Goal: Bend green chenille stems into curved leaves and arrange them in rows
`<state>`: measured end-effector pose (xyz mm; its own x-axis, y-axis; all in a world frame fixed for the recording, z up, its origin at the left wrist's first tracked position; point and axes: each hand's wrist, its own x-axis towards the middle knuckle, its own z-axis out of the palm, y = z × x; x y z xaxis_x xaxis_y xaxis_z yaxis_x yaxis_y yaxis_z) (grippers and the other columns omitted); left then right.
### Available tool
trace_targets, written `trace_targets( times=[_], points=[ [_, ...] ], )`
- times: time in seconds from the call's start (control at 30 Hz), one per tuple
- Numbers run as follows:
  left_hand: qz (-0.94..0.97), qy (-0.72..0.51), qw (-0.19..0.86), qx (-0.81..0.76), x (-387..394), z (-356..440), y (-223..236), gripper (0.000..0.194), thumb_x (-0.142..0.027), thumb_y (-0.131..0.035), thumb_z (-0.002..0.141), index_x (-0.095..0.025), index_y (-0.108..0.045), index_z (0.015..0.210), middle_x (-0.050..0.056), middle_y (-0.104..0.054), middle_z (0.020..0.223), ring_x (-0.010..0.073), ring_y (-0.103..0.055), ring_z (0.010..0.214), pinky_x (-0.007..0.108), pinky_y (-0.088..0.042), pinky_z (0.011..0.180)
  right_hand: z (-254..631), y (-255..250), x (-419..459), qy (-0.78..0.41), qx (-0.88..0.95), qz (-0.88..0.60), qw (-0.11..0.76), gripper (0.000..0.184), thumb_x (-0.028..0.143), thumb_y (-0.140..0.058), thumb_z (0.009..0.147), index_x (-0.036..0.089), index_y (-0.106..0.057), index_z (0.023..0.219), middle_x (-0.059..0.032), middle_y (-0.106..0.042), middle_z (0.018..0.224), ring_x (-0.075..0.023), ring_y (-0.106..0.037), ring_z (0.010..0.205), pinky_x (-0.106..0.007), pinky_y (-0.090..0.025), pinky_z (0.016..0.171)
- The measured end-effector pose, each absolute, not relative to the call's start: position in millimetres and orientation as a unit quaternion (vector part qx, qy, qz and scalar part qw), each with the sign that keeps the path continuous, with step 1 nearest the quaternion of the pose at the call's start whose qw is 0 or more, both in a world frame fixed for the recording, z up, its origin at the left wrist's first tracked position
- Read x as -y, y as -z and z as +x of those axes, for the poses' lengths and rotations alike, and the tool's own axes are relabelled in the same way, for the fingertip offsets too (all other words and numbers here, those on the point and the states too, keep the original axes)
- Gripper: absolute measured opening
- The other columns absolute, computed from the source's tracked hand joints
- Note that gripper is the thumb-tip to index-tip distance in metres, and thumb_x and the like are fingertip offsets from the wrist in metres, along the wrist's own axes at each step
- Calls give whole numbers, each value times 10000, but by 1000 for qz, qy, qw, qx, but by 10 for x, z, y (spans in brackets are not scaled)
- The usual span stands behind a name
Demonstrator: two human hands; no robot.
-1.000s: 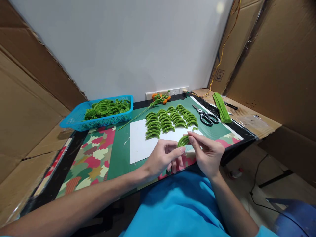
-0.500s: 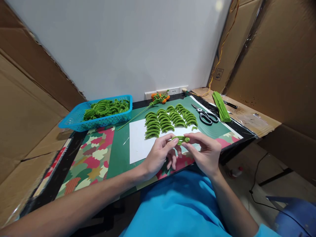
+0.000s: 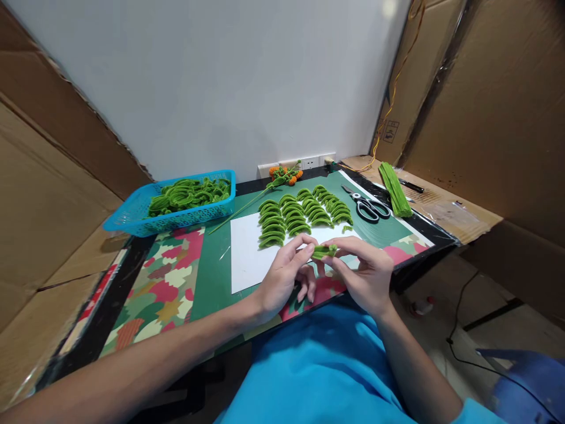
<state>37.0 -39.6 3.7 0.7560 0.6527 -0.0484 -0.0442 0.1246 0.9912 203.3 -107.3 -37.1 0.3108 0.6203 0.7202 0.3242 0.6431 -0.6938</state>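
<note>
Bundle (image 3: 323, 251) (fuzzy, green) pinched between left grip (image 3: 283, 275) and right grip (image 3: 367, 274).

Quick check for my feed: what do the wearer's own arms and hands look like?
The left hand and right hand are bare, slim-fingered, with nothing visibly worn on fingers or wrists. Both forearms are uncovered. A bright blue sleeve edge shows by the right arm, matching the plain blue garment.

Left of your left grip (image 3: 282, 275), bare paper (image 3: 247, 262) leaves you room; beyond, green curved pieces (image 3: 298, 222) block; scissors (image 3: 362, 202) beyond right grip (image 3: 367, 274).
</note>
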Motion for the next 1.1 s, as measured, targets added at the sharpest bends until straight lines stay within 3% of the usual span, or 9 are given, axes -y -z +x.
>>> trace_targets(
  times=[0.17,0.33,0.5,0.67,0.83,0.93,1.03,1.1],
  points=[
    [638,-254,679,-260,396,387,-21,281,-509,-581,1069,-235,-518,1083,-75,-596,546,114,-586,383,127,-398,341,2021,345,1081,-115,559,-437,695,70,187,-803,939,240,-784,981,-28,-787,918,-175,-723,774,-306,-610,683],
    [663,-262,659,-240,398,385,19,287,-469,-688,1023,-223,-574,1117,-3,-690,1015,63,-639,465,142,-411,344,2002,334,1085,-106,551,-448,696,129,204,-835,912,220,-722,851,10,-716,802,-142,-659,694,-275,-565,651],
    [671,-242,667,-218,390,370,40,328,-436,-750,989,-205,-613,1178,55,-694,1182,60,-662,500,154,-468,392,1995,331,1075,-98,533,-464,701,155,221,-831,912,218,-710,816,23,-701,752,-137,-640,665,-265,-549,628],
    [674,-260,653,-226,400,362,11,289,-457,-707,1020,-178,-642,1060,-29,-640,798,67,-611,453,140,-411,368,2004,319,1087,-109,538,-479,686,202,275,-831,921,212,-700,781,19,-693,738,-134,-625,639,-269,-521,602],
    [665,-266,656,-238,406,369,-16,289,-467,-708,1019,-185,-655,1051,-52,-622,692,74,-583,418,148,-418,355,2004,324,1084,-130,519,-472,701,129,281,-749,986,216,-731,877,-3,-714,806,-155,-676,706,-279,-580,642],
    [661,-266,661,-238,401,373,-12,286,-470,-689,1031,-190,-637,1004,-62,-601,592,86,-565,398,150,-416,353,2001,328,1072,-117,489,-485,716,75,239,-680,1018,242,-749,1046,-31,-743,988,-172,-716,810,-285,-607,667],
    [662,-263,662,-235,392,368,-2,286,-470,-670,1043,-191,-637,990,-57,-607,544,92,-553,389,151,-425,362,2006,320,1062,-94,503,-490,706,281,174,-651,1006,289,-742,1245,-72,-709,1286,-198,-734,1002,-289,-634,697],
    [663,-258,663,-231,387,364,-1,282,-467,-683,1035,-190,-651,996,-52,-620,546,101,-575,400,155,-439,370,2016,318,1058,-77,525,-482,697,329,125,-648,980,300,-772,1230,-76,-700,1330,-222,-723,1123,-298,-644,736]
  ],
)
